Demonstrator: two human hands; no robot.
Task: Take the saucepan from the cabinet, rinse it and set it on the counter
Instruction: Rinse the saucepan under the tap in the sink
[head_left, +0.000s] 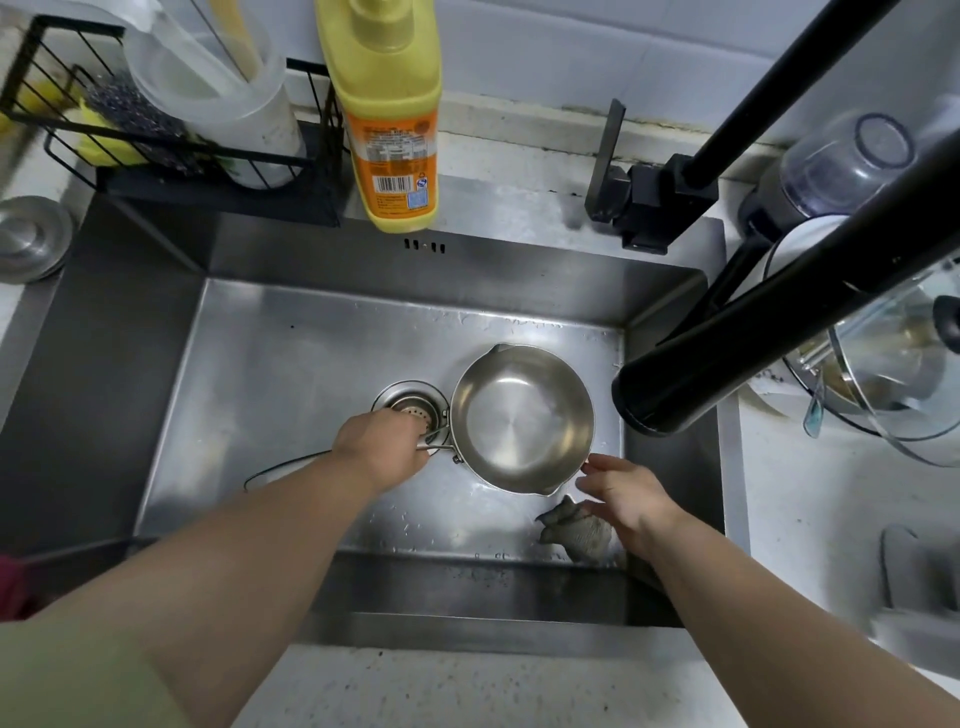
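A small steel saucepan with two pour spouts is held upright inside the steel sink, just right of the drain. My left hand is closed around its wire handle at the pan's left side. My right hand hovers with fingers apart at the pan's near right rim, fingertips touching or almost touching it. The black faucet spout ends to the right of the pan, and no water is running.
A grey cloth lies in the sink's near right corner. A yellow detergent bottle and a black wire rack with sponges stand behind the sink. A blender and a glass lid sit on the right counter, a steel lid at the left.
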